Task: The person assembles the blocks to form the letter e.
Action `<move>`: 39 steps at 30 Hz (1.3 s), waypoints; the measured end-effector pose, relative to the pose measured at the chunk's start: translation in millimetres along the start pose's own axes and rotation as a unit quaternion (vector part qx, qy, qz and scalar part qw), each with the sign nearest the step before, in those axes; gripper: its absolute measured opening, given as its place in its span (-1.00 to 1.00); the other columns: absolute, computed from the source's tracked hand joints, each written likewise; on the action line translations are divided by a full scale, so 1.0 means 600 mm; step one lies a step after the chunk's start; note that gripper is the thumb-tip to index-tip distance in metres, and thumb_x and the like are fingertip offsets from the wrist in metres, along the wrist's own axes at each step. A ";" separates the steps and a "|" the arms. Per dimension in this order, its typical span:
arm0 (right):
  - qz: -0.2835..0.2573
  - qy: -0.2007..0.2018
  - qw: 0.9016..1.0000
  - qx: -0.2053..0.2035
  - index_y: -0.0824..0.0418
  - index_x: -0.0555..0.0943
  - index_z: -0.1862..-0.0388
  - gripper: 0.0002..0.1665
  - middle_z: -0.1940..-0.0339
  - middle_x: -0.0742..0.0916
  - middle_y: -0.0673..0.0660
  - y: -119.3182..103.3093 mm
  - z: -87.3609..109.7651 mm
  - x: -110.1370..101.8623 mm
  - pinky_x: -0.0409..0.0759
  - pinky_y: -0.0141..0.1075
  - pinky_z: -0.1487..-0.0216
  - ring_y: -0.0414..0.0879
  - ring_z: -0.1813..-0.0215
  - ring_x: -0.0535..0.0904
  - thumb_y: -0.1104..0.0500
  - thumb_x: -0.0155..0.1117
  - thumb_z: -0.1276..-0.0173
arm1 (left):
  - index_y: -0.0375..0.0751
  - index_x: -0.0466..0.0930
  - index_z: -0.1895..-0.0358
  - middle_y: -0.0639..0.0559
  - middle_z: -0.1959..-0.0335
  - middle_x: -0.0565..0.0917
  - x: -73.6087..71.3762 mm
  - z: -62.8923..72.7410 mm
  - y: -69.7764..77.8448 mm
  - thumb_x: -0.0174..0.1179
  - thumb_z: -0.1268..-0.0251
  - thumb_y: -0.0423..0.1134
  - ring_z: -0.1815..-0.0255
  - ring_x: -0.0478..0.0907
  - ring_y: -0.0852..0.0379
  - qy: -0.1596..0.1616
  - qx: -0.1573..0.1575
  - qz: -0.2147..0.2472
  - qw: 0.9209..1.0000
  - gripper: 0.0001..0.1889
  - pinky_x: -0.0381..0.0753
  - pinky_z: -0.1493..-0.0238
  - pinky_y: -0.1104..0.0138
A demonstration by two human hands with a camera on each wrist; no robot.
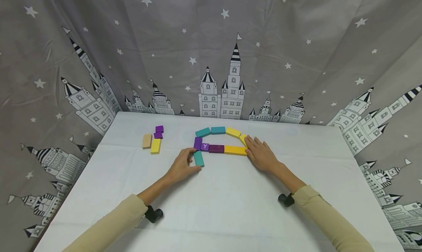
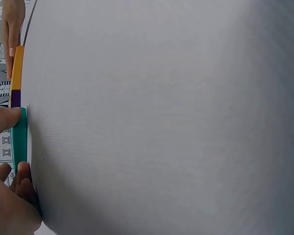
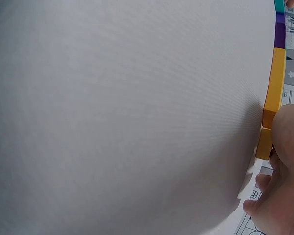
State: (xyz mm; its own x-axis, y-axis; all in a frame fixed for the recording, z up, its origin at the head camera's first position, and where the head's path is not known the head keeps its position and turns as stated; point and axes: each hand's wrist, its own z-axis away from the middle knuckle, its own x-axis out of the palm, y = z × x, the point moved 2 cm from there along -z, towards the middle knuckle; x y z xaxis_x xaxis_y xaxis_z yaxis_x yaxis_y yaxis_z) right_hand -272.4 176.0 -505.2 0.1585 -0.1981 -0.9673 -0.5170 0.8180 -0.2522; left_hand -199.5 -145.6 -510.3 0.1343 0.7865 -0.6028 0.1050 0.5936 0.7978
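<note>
My left hand (image 1: 180,166) pinches a teal block (image 1: 199,159) between the thumb at its near end and the fingers at its far end. In the left wrist view the thumb and fingertips press the two ends of that block. It lies just below an upright purple block (image 1: 197,143). My right hand (image 1: 261,154) rests palm down with fingers extended, partly covering a yellow block (image 1: 243,140) and the end of a long orange-yellow block (image 1: 235,150). A row joins the small purple block lettered Y (image 1: 204,147), a dark purple block (image 1: 216,148) and the orange-yellow one.
Above the row, a teal block (image 1: 203,132), another teal block (image 1: 218,130) and a yellow block (image 1: 233,132) form an arch. To the left lie a tan block (image 1: 147,141), a yellow block (image 1: 155,146) and two small purple blocks (image 1: 159,132). A castle-print curtain (image 1: 184,54) surrounds the white table (image 1: 224,208).
</note>
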 end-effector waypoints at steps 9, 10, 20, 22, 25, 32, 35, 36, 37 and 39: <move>-0.003 -0.001 1.000 0.003 0.28 0.09 -0.60 -0.33 -0.59 0.19 0.21 -0.002 0.000 -0.001 0.00 0.29 -0.46 0.28 -0.56 0.06 0.02 -0.15 -0.65 | -0.37 0.29 -0.39 -0.28 -0.24 0.43 -0.017 0.007 -0.007 0.46 -0.14 -0.29 0.01 0.45 -0.03 -0.009 0.010 0.002 1.000 -0.23 0.52 -0.05 0.12; -0.004 -0.001 1.000 0.003 0.28 0.09 -0.60 -0.33 -0.59 0.19 0.21 -0.002 0.001 -0.002 0.00 0.29 -0.46 0.28 -0.56 0.06 0.02 -0.15 -0.65 | -0.37 0.29 -0.39 -0.28 -0.25 0.43 -0.022 0.008 -0.010 0.46 -0.15 -0.29 -0.01 0.45 -0.05 -0.008 0.010 0.002 1.000 -0.24 0.53 -0.08 0.10; -0.001 -0.006 1.000 0.004 0.28 0.09 -0.60 -0.32 -0.59 0.19 0.21 -0.003 0.001 -0.004 0.02 0.28 -0.46 0.27 -0.56 0.06 0.01 -0.15 -0.65 | -0.53 0.26 -0.37 -0.43 -0.24 0.39 -0.137 0.012 -0.056 0.37 -0.23 -0.38 -0.23 0.38 -0.32 0.057 -0.010 -0.025 0.998 -0.31 0.40 -0.27 -0.11; 0.001 -0.007 1.000 0.006 0.28 0.08 -0.60 -0.32 -0.59 0.19 0.21 -0.002 0.000 -0.003 0.02 0.28 -0.46 0.28 -0.56 0.06 0.01 -0.16 -0.65 | -0.56 0.24 -0.38 -0.47 -0.26 0.35 -0.161 0.014 -0.067 0.36 -0.24 -0.39 -0.24 0.35 -0.36 0.058 -0.020 -0.033 0.998 -0.30 0.37 -0.28 -0.14; 0.003 -0.007 1.000 0.004 0.28 0.08 -0.60 -0.32 -0.59 0.18 0.22 0.000 0.000 -0.001 0.02 0.29 -0.45 0.28 -0.56 0.05 0.01 -0.16 -0.65 | -0.56 0.18 -0.42 -0.51 -0.28 0.30 -0.188 0.015 -0.083 0.34 -0.25 -0.37 -0.24 0.32 -0.40 0.039 -0.043 -0.057 0.997 -0.26 0.35 -0.29 -0.18; 0.004 -0.011 1.000 0.005 0.27 0.06 -0.61 -0.32 -0.60 0.17 0.20 0.002 0.000 -0.001 0.00 0.28 -0.47 0.27 -0.56 0.04 0.00 -0.18 -0.66 | -0.61 0.10 -0.44 -0.55 -0.36 0.21 -0.206 0.012 -0.113 0.31 -0.25 -0.39 -0.20 0.36 -0.38 0.001 -0.063 -0.072 0.995 -0.22 0.35 -0.28 -0.17; 0.002 -0.011 1.000 0.003 0.27 0.06 -0.61 -0.32 -0.60 0.17 0.21 0.002 0.000 -0.001 -0.01 0.28 -0.47 0.27 -0.56 0.03 0.00 -0.18 -0.66 | -0.63 0.10 -0.44 -0.56 -0.41 0.15 -0.205 0.012 -0.122 0.30 -0.25 -0.41 -0.22 0.36 -0.39 0.001 -0.065 -0.079 0.995 -0.23 0.36 -0.29 -0.15; 0.001 -0.012 1.000 0.004 0.27 0.06 -0.61 -0.32 -0.60 0.16 0.21 0.002 -0.001 0.000 -0.02 0.28 -0.47 0.27 -0.57 0.03 0.00 -0.19 -0.66 | -0.62 0.09 -0.44 -0.55 -0.42 0.13 -0.204 0.011 -0.125 0.29 -0.26 -0.41 -0.25 0.34 -0.40 0.002 -0.068 -0.084 0.994 -0.23 0.34 -0.31 -0.15; 0.000 -0.012 1.000 0.004 0.27 0.06 -0.61 -0.32 -0.60 0.16 0.21 0.002 -0.001 0.001 -0.02 0.28 -0.47 0.27 -0.57 0.03 0.00 -0.18 -0.66 | -0.61 0.09 -0.45 -0.54 -0.44 0.11 -0.204 0.010 -0.127 0.29 -0.27 -0.41 -0.26 0.33 -0.39 0.002 -0.073 -0.090 0.993 -0.23 0.34 -0.32 -0.14; 0.000 -0.013 1.000 0.006 0.27 0.06 -0.61 -0.32 -0.60 0.16 0.21 0.002 -0.001 0.001 -0.03 0.28 -0.47 0.26 -0.57 0.02 0.00 -0.18 -0.66 | -0.60 0.09 -0.46 -0.53 -0.45 0.10 -0.203 0.009 -0.130 0.29 -0.27 -0.40 -0.25 0.34 -0.38 0.004 -0.076 -0.098 0.992 -0.23 0.35 -0.31 -0.13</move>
State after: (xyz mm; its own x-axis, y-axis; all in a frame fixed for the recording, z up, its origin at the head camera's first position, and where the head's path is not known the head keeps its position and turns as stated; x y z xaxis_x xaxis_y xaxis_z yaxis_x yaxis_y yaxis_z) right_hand -273.4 176.5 -506.1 0.1794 -0.1839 -0.9664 -0.5072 0.8244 -0.2511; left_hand -218.9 -288.8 -498.9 0.1191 0.6545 -0.7466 -0.0220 0.7536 0.6570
